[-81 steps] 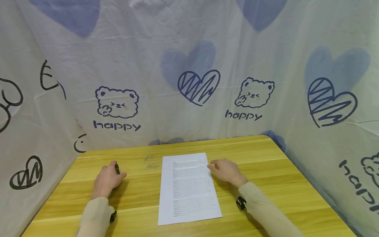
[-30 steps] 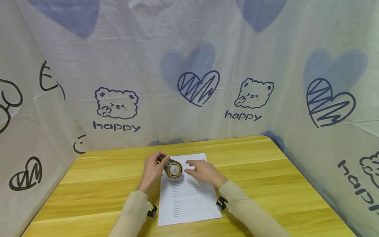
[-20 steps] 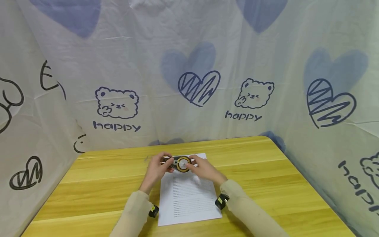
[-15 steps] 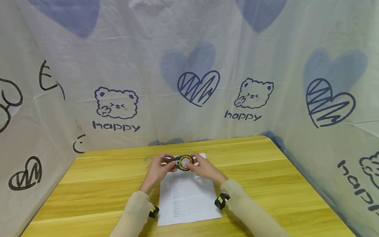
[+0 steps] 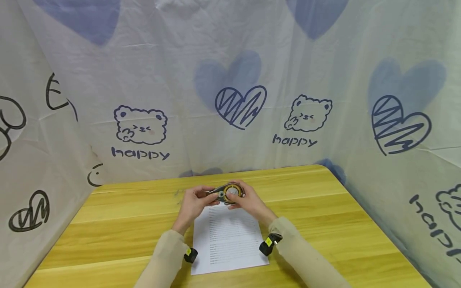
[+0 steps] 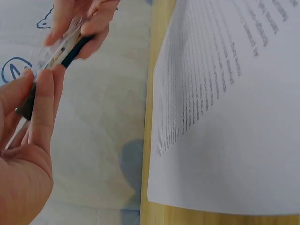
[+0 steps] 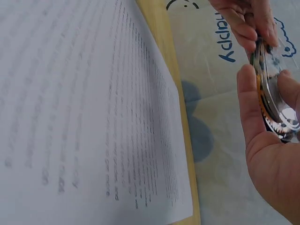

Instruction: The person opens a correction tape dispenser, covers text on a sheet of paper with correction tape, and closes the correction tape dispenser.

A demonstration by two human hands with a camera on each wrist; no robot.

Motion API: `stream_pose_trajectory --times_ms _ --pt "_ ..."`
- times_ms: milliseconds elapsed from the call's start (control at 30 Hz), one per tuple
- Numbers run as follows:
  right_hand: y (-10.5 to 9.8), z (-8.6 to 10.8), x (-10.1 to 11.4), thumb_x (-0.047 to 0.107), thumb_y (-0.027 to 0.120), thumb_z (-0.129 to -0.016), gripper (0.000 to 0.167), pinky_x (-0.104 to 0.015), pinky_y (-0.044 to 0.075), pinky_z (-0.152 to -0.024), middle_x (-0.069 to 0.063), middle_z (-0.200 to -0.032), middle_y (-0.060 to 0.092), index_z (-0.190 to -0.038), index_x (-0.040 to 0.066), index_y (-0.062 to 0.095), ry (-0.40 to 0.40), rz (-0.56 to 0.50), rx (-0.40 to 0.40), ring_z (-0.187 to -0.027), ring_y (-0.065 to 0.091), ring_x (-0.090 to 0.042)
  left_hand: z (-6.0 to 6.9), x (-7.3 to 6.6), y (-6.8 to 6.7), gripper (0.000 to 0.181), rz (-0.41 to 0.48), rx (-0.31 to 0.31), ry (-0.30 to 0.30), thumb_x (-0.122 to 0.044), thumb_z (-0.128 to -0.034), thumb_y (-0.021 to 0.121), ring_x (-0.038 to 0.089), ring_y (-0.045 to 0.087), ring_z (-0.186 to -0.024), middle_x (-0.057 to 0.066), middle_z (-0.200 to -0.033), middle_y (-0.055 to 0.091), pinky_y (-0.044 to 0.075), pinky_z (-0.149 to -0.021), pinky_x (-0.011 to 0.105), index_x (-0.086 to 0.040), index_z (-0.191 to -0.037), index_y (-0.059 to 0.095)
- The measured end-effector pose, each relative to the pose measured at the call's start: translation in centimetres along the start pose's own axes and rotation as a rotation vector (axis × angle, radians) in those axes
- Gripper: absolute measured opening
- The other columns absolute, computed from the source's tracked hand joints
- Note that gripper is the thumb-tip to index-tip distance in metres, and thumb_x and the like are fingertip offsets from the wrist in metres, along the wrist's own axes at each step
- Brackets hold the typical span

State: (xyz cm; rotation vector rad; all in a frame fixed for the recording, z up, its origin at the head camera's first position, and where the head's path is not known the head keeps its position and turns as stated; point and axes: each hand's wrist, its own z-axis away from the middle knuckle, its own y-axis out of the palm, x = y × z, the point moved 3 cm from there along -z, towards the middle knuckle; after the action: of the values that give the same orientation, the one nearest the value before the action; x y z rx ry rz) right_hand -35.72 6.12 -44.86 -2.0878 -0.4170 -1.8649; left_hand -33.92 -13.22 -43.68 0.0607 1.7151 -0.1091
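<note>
Both hands hold a correction tape (image 5: 225,192) above the top part of a printed paper sheet (image 5: 230,240). It has a teardrop-shaped clear and dark case with an orange-yellow ring round a pale disc. My left hand (image 5: 192,206) pinches its narrow end between thumb and fingers. Around the round end, the right hand (image 5: 253,205) grips with the thumb on the disc side and fingers behind. The left wrist view shows the tape's dark edge (image 6: 77,50) raised off the table; in the right wrist view its clear cover and toothed ring (image 7: 276,119) show.
The sheet lies on a yellow wood-grain table (image 5: 324,224), its printed lines too small to read here. White cloth (image 5: 187,72) with hearts and bear drawings hangs behind and at both sides. A small black device is strapped to each wrist.
The left hand brought the correction tape from the table's left side to over the sheet. The right hand came in and took its round end. Lately both hands shifted slightly right and up.
</note>
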Motion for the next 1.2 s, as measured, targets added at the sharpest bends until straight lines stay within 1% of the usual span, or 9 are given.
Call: stream_pose_trajectory --times_ms 133,267,400,600,733,867,1033,1100,1200 --pt "-0.3 0.2 0.1 0.01 0.062 -0.096 0.043 -0.04 0.061 -0.076 -0.022 -0.132 0.05 -0.138 0.012 0.049 -0.023 0.044 0.031 -0.093 0.067 -0.023 0.2 -0.1 -0.2 0.03 0.009 0.071 0.016 0.0 -0.0867 0.071 0.026 0.075 -0.078 0.024 -0.099 0.071 0.06 -0.078 0.042 0.008 -0.115 0.067" --pt "-0.4 0.4 0.3 0.009 0.06 -0.097 0.041 -0.04 0.062 -0.075 -0.022 -0.131 0.05 -0.137 0.01 0.05 -0.046 0.104 0.078 -0.094 0.066 -0.022 0.4 0.3 -0.5 0.028 -0.018 0.149 0.019 0.001 -0.0876 0.07 0.026 0.075 -0.08 0.026 -0.103 0.07 0.061 -0.077 0.039 0.01 -0.114 0.067" --pt "-0.5 0.5 0.3 0.007 0.059 -0.097 0.041 -0.04 0.061 -0.076 -0.024 -0.13 0.05 -0.137 0.007 0.049 -0.047 0.123 0.096 -0.096 0.066 -0.024 0.5 0.6 -0.7 0.028 -0.032 0.176 0.002 0.0 -0.0889 0.069 0.026 0.075 -0.081 0.026 -0.104 0.07 0.06 -0.08 0.041 0.01 -0.115 0.067" --pt "-0.5 0.6 0.2 0.005 0.06 -0.096 0.041 -0.04 0.061 -0.077 -0.022 -0.131 0.051 -0.136 0.01 0.05 -0.027 0.113 0.046 -0.096 0.067 -0.026 0.5 0.7 -0.9 0.035 -0.013 0.17 -0.027 -0.003 -0.0904 0.068 0.026 0.075 -0.087 0.027 -0.108 0.069 0.054 -0.09 0.053 0.008 -0.123 0.062" --pt "-0.8 0.8 0.0 0.004 0.061 -0.096 0.042 -0.041 0.061 -0.077 -0.023 -0.132 0.05 -0.136 0.014 0.052 -0.029 0.097 -0.006 -0.097 0.067 -0.027 0.5 0.7 -1.3 0.038 -0.007 0.158 -0.021 -0.003 -0.0911 0.067 0.025 0.075 -0.087 0.028 -0.107 0.069 0.052 -0.092 0.054 0.009 -0.127 0.059" --pt "-1.2 0.8 -0.5 0.004 0.062 -0.095 0.043 -0.04 0.061 -0.076 -0.02 -0.134 0.05 -0.136 0.016 0.053 -0.032 0.078 -0.055 -0.1 0.066 -0.029 0.5 0.8 -1.9 0.038 -0.027 0.132 -0.011 -0.004 -0.0908 0.068 0.029 0.074 -0.088 0.025 -0.103 0.071 0.053 -0.091 0.054 0.006 -0.126 0.06" --pt "-1.6 0.9 -0.7 0.004 0.064 -0.094 0.047 -0.041 0.061 -0.077 -0.024 -0.136 0.049 -0.139 0.01 0.05 -0.015 0.039 -0.09 -0.101 0.066 -0.03 0.6 0.8 -2.7 0.033 -0.162 0.091 0.008 -0.01 -0.0896 0.071 0.04 0.071 -0.091 0.022 -0.1 0.073 0.058 -0.081 0.05 -0.001 -0.12 0.064" --pt "-1.7 1.0 -0.7 0.006 0.065 -0.094 0.047 -0.042 0.061 -0.078 -0.025 -0.133 0.051 -0.138 0.006 0.049 0.011 0.029 -0.107 -0.099 0.067 -0.028 0.8 0.8 -3.1 0.028 -0.245 0.064 0.009 -0.012 -0.089 0.072 0.038 0.07 -0.088 0.02 -0.099 0.073 0.058 -0.077 0.049 -0.003 -0.115 0.066" --pt "-2.0 1.1 -0.8 0.009 0.068 -0.092 0.049 -0.044 0.06 -0.08 -0.027 -0.129 0.053 -0.136 0.002 0.048 0.052 0.03 -0.122 -0.095 0.068 -0.026 1.0 0.9 -3.9 0.023 -0.371 0.002 -0.015 -0.014 -0.088 0.074 0.028 0.068 -0.082 0.013 -0.097 0.074 0.058 -0.075 0.046 -0.005 -0.109 0.07"
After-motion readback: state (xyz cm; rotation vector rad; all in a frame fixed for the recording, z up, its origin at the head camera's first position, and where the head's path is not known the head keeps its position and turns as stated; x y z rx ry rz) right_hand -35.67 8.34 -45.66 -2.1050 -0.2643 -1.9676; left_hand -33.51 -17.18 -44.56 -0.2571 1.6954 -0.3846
